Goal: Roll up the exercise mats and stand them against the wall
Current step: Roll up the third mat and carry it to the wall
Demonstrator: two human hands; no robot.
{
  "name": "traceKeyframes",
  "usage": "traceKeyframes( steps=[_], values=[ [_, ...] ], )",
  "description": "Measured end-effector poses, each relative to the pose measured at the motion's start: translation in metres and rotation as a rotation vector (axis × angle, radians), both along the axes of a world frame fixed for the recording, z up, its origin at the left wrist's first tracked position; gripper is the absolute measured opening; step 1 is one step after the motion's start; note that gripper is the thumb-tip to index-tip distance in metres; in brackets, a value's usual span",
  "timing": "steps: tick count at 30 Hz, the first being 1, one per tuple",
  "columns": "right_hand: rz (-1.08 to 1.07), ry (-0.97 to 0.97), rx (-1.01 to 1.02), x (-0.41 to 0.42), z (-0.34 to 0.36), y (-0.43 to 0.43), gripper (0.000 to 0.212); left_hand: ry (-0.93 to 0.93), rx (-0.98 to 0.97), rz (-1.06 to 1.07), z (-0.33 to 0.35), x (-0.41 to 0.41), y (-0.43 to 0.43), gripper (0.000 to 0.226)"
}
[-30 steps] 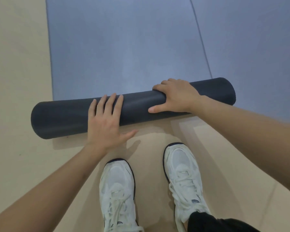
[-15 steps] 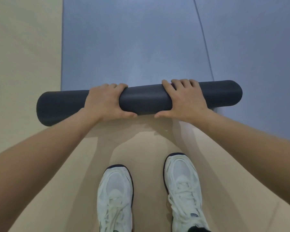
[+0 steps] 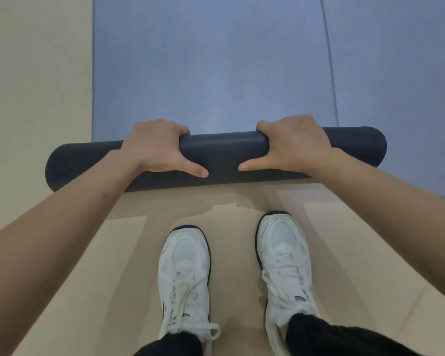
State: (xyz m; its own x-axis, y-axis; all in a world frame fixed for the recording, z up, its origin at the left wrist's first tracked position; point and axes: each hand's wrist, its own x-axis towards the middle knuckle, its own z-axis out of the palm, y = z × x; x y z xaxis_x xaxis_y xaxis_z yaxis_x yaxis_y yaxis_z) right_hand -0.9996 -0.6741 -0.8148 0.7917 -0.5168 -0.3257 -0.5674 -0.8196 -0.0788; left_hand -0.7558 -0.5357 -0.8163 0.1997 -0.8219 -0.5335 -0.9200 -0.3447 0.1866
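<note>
Two hands grip one dark roll. The left hand and the right hand each curl their fingers over its top and far side, with the thumbs laid along the near side, pointing toward each other. The roll lies crosswise on the beige floor, at the near end of its blue-grey mat, which stretches away flat. A second mat lies flat just beside it on the right. Two white shoes, the left shoe and the right shoe, stand near the roll.
</note>
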Motion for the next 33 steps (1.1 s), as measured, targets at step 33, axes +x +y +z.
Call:
traceKeyframes(
  steps=[33],
  values=[
    [0.006,-0.329,-0.274,-0.028,-0.061,0.069,0.099,-0.006,-0.059,-0.085,-0.025,-0.013,0.009,0.128]
  ],
)
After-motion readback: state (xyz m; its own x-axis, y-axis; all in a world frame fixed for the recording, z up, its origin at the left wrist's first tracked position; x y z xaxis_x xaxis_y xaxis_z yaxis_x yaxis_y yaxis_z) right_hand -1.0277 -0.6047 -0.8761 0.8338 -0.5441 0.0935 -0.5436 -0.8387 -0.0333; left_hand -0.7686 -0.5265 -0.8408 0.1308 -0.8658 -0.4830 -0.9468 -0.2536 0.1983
